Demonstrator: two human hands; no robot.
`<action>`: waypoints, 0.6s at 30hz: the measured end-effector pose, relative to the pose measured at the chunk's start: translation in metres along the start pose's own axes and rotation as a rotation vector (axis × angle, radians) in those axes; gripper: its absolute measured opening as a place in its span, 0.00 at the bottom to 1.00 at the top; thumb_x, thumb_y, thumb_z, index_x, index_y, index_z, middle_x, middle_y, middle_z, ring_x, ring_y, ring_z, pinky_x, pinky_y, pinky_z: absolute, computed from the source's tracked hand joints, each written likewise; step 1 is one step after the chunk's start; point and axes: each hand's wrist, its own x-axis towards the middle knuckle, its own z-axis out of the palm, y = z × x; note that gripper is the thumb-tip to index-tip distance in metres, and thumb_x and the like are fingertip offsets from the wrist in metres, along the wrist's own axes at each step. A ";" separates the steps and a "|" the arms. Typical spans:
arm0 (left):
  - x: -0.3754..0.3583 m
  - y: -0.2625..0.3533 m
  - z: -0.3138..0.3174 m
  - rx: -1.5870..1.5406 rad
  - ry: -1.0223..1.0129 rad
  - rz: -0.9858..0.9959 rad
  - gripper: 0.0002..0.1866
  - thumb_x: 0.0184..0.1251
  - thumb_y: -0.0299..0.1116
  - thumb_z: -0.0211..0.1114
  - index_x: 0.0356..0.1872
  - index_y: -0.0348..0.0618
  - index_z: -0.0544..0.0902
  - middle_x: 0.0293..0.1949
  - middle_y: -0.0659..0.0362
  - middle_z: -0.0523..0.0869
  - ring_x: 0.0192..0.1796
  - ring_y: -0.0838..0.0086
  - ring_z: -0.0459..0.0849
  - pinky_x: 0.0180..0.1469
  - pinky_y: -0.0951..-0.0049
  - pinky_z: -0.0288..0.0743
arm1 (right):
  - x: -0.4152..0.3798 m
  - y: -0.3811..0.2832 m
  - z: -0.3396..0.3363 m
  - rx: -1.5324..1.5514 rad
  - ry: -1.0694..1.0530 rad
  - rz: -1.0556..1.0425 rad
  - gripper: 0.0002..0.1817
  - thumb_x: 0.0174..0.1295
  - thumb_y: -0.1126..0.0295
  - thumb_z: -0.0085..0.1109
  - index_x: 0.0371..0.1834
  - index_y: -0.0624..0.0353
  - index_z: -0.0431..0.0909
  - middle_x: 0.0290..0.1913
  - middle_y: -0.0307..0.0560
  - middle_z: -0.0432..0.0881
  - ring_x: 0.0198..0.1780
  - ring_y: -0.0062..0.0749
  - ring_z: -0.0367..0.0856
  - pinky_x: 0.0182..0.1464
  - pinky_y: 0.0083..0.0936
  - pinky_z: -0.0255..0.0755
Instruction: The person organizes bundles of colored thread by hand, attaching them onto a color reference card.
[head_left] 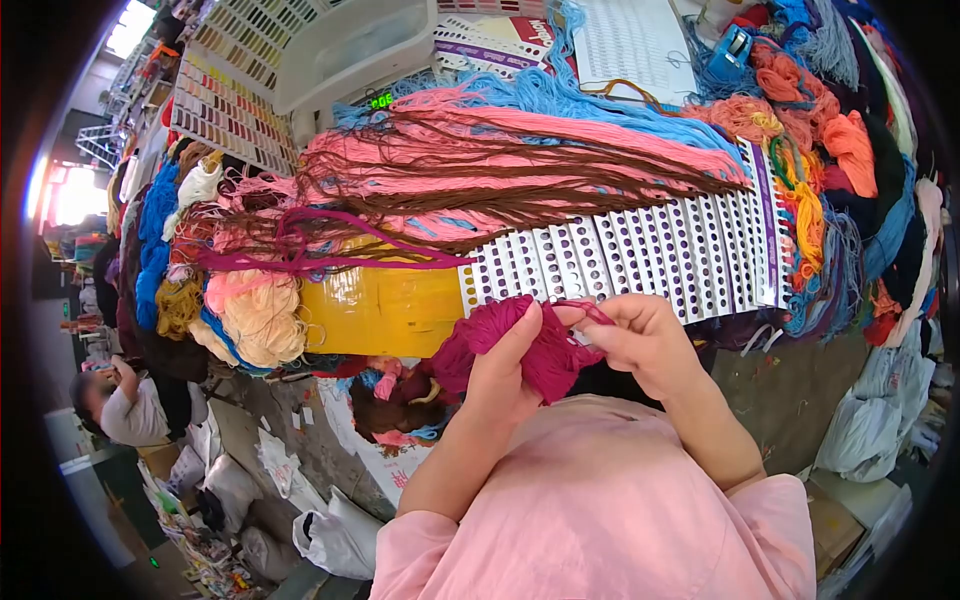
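Observation:
A bundle of magenta yarn (547,362) is held in front of my chest. My left hand (507,362) is wrapped round it, with the thumb on top. My right hand (636,338) pinches a few magenta strands at the bundle's right side, close to the left fingertips. Just beyond my hands lie white cards with rows of punched holes (610,262). Long pink and brown strands (430,170) stretch across the table above the cards. A loose magenta strand (385,240) runs over the yellow surface (380,305).
Peach yarn (262,318) and blue yarn (157,235) lie at the left. A clear plastic tub (355,50) and colour sample charts (235,115) stand at the back. More coloured skeins (850,150) are piled at the right. Another person (140,405) is at the far left.

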 end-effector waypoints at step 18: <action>0.002 0.001 -0.002 0.074 -0.034 0.009 0.12 0.53 0.24 0.55 0.40 0.34 0.72 0.38 0.55 0.76 0.43 0.72 0.74 0.47 0.70 0.68 | 0.008 0.024 0.002 -0.054 0.035 -0.386 0.01 0.45 0.81 0.54 0.22 0.65 0.75 0.28 0.36 0.67 0.21 0.09 0.58 0.22 0.07 0.50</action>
